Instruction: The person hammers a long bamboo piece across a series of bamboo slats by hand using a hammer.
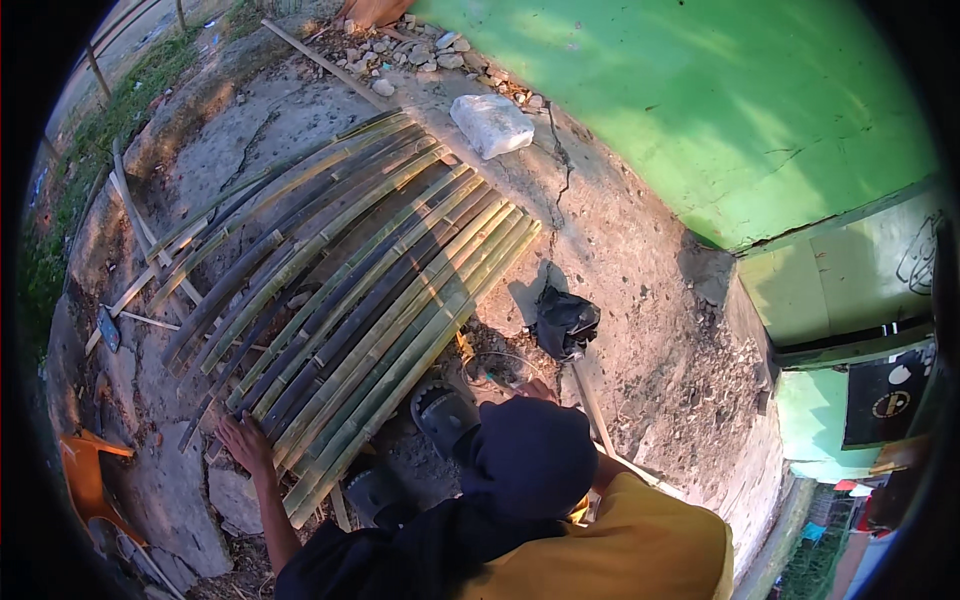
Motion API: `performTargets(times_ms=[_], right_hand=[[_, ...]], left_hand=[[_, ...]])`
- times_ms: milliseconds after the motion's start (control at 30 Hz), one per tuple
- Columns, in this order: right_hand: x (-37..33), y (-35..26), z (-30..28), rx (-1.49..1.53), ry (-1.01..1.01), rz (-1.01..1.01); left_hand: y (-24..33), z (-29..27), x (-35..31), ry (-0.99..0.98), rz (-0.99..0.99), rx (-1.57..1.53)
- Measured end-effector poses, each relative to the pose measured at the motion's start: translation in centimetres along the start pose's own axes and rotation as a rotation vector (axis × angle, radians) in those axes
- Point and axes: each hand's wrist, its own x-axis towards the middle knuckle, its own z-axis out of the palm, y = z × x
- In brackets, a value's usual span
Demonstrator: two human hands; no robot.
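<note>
Many split bamboo slats [370, 290], green, tan and dark brown, lie side by side in a fanned panel on the ground. My left hand [246, 442] rests on the near-left slat ends, fingers stretched out. My right hand [537, 390] is on the near right side, beyond my dark-clad knee [530, 455], which partly hides it. Its fingers look curled, near a small teal-tipped thing and a loop of thin wire [505, 357]; what they hold is too small to tell. My dark clogs [442, 410] stand beside the panel's near edge.
A black plastic bag [566, 322] lies right of the panel, by a wooden stick [592, 405]. Beyond sit a whitish block [492, 125] and rubble [425, 50]. A green wall [740, 110] rises at right. An orange plastic chair [85, 480] is at left.
</note>
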Motion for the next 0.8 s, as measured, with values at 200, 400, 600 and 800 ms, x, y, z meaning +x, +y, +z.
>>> performTargets(times_ms=[200, 400, 600, 800], right_hand=[[10.8, 8.2, -6.2, -0.033, 0.595, 0.401], [12.7, 28.1, -11.6, 0.169, -0.062, 0.952], [16.4, 27.7, -3.9, 0.232, 0.122, 0.443], [19.0, 27.5, -1.0, -0.133, -0.038, 0.418]], left_hand=[[0.5, -2.4, 0.1, -0.086, -0.065, -0.007], [4.2, -0.2, 1.0, 0.000, -0.026, -0.109], [1.9, -2.9, 1.4, 0.005, -0.104, -0.054], [1.4, -3.6, 0.5, -0.020, -0.119, -0.057]])
